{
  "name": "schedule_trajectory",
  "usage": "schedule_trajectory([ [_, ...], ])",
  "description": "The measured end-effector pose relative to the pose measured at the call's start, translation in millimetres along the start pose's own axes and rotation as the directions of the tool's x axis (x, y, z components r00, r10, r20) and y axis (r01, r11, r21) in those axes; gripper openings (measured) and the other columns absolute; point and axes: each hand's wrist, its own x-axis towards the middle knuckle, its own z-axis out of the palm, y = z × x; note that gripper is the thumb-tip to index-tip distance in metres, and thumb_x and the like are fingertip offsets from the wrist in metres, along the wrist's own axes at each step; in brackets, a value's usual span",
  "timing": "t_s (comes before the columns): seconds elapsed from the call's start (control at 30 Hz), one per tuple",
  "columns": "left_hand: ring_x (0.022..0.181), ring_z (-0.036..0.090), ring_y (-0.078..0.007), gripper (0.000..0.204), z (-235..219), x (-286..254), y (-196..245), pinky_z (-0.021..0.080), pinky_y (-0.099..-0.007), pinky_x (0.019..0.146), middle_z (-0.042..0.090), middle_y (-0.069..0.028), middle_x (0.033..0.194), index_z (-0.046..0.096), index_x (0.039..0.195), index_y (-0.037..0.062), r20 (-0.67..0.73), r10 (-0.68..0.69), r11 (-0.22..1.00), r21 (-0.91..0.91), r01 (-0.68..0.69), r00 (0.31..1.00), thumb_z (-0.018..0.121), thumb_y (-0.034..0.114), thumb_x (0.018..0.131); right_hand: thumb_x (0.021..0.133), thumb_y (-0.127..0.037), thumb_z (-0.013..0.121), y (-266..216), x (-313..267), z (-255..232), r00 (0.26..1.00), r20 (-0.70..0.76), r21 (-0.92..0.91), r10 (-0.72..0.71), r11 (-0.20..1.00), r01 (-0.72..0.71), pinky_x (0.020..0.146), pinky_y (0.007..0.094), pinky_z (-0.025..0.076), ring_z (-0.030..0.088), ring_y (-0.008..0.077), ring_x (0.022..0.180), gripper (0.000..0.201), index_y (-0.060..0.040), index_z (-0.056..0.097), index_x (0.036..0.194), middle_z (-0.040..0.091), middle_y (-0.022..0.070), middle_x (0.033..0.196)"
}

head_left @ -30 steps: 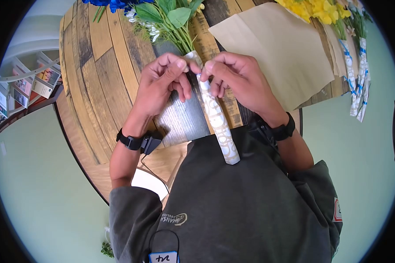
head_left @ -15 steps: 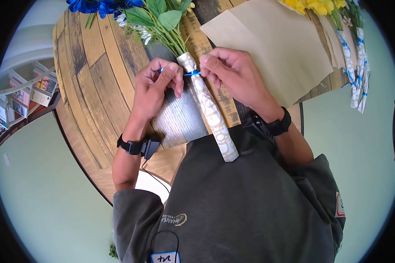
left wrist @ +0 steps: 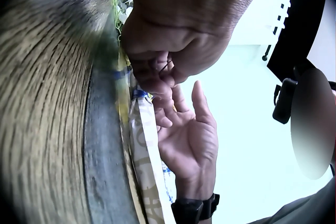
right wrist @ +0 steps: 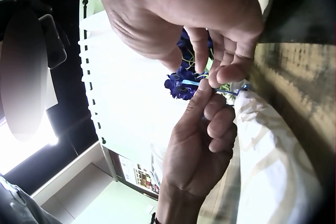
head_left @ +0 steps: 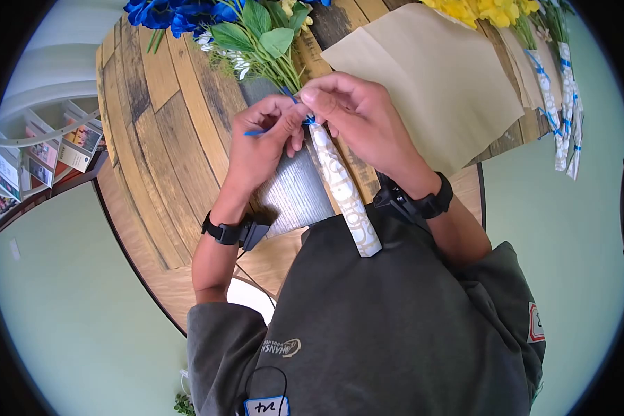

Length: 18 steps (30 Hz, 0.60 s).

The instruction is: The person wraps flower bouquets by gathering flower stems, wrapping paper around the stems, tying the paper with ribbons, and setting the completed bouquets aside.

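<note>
A long bundle of flower stems in white-and-tan patterned wrap [head_left: 343, 187] leans from the table's edge toward the person's lap, with green leaves [head_left: 256, 31] at its top. A thin blue ribbon [head_left: 310, 120] circles the upper wrap. My left hand [head_left: 265, 142] pinches the ribbon between thumb and forefinger, and a loose end [head_left: 255, 132] sticks out to the left. Close against it, my right hand [head_left: 357, 118] has curled fingers on the ribbon, another blue end showing above its fingertips. In the right wrist view, the ribbon [right wrist: 191, 82] passes by both hands' fingertips, which partly hide the knot area.
Brown wrapping paper [head_left: 430, 83] lies on the wooden table [head_left: 152, 139] to the right. Yellow flowers [head_left: 496, 10] and wrapped bundles [head_left: 548, 104] with blue ties are at the far right. Blue flowers [head_left: 170, 17] rest at the back left. A rack of leaflets [head_left: 45, 149] stands beyond the table.
The hands first drew apart, showing the blue ribbon around the wrap. Now they are together again, the right hand having moved left across the bundle to the left fingertips.
</note>
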Motion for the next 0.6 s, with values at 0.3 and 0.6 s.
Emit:
schedule_trajectory([
  [0.3, 0.057, 0.06, -0.0116, 0.018, -3, 1, 2, 0.047, -0.024, 0.049, 0.063, -0.0041, 0.069, 0.066, 0.092, -0.0012, -0.077, -0.021, 0.983, -0.183, 0.006, 0.997, 0.064, 0.016, 0.097, 0.089, -0.005, 0.069, 27, -10, 12, 0.992, -0.125, -0.171, -0.034, 0.985, 0.012, 0.056, 0.0261, 0.049, 0.06, 0.0086, 0.062, 0.018, 0.0008, 0.066, 0.105, 0.071, 0.0071, 0.081],
  [0.6, 0.065, 0.061, -0.0111, 0.017, -10, -11, 0, 0.052, -0.0244, 0.059, 0.065, -0.0067, 0.08, 0.068, 0.105, -0.0068, -0.16, 0.044, 0.998, 0.058, -0.035, 0.986, 0.064, 0.007, 0.096, 0.088, -0.003, 0.066, 28, -8, 5, 0.997, -0.051, -0.308, -0.055, 0.951, 0.036, 0.056, 0.0284, 0.048, 0.061, 0.0136, 0.06, 0.011, 0.0001, 0.069, 0.098, 0.07, 0.0092, 0.077],
])
